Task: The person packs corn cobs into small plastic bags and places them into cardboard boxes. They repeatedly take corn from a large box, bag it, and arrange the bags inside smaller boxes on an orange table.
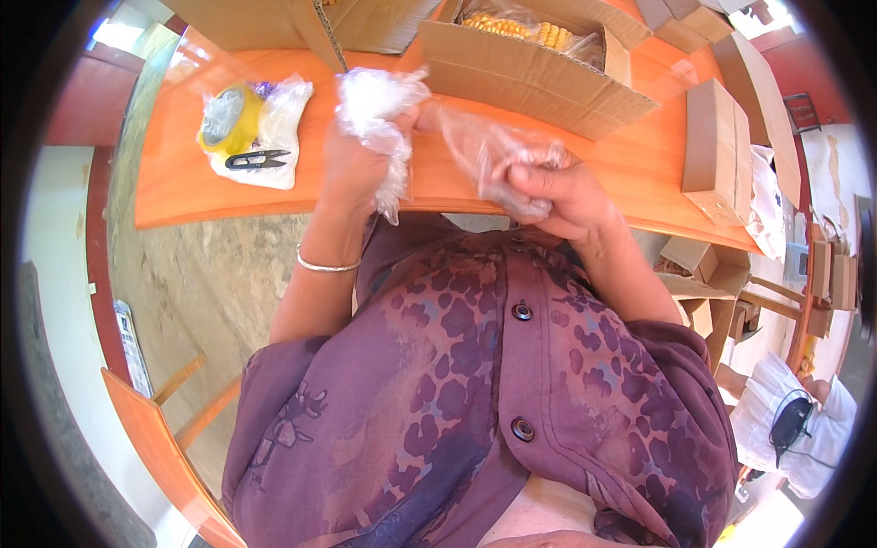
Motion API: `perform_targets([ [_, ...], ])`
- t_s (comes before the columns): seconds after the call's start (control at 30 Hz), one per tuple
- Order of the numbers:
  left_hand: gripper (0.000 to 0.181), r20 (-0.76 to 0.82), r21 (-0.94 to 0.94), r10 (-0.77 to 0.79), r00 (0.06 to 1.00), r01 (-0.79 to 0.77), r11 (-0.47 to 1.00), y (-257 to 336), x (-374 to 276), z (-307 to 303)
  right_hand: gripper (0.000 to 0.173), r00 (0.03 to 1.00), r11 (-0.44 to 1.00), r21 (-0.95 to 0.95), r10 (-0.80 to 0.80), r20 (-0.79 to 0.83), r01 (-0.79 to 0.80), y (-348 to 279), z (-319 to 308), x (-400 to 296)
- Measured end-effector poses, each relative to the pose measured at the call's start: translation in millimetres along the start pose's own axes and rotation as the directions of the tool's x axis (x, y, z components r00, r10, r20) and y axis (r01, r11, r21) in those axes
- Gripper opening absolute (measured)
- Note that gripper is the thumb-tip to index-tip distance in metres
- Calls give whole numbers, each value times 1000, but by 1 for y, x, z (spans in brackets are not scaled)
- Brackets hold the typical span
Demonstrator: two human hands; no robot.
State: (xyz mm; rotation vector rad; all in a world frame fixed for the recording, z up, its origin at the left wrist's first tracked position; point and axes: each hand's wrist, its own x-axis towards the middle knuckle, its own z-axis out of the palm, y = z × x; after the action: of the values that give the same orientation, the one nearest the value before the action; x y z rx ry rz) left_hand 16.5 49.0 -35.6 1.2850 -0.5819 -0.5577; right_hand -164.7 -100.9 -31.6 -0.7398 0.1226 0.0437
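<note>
Both my hands are raised over the front edge of an orange wooden table [308,198]. In my left hand [356,164] is a crumpled bunch of clear plastic film or bags [377,103], blurred by motion or glare. My right hand [565,195] pinches a thin clear plastic bag [476,144], which stretches toward the left hand. Behind them stands an open cardboard box [527,82] holding yellow corn cobs [497,25] in clear plastic. To the left, a yellow tape roll [248,127] and black thread snips [257,159] lie on a white bag or cloth [274,176].
Another cardboard box [246,24] stands at the back left. A closed carton [716,151] sits at the table's right end. Open boxes [699,274] are below it. A wooden chair [154,452] is at lower left. Another person's white clothing [754,411] shows at right.
</note>
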Motion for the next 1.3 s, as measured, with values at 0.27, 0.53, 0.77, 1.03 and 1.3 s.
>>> perform_targets([
  [0.27,41,479,-100,271,835,-255,962,23,-21,5,26,990,980,194,-16,-139,43,10,4,8],
  [0.53,21,419,54,296,858,-350,935,10,-24,9,22,992,985,172,33,-123,-11,2,26,9],
  [0.77,14,398,631,666,631,-715,300,12,-5,-16,10,951,982,102,-126,-281,160,-9,9,-2],
  [1.03,10,-110,-192,-111,988,89,977,10,-11,-2,36,829,755,-561,-523,-200,341,5,27,8],
  [1.3,12,-21,-308,-237,971,219,926,8,-16,0,24,878,293,-948,-478,-31,127,12,16,14],
])
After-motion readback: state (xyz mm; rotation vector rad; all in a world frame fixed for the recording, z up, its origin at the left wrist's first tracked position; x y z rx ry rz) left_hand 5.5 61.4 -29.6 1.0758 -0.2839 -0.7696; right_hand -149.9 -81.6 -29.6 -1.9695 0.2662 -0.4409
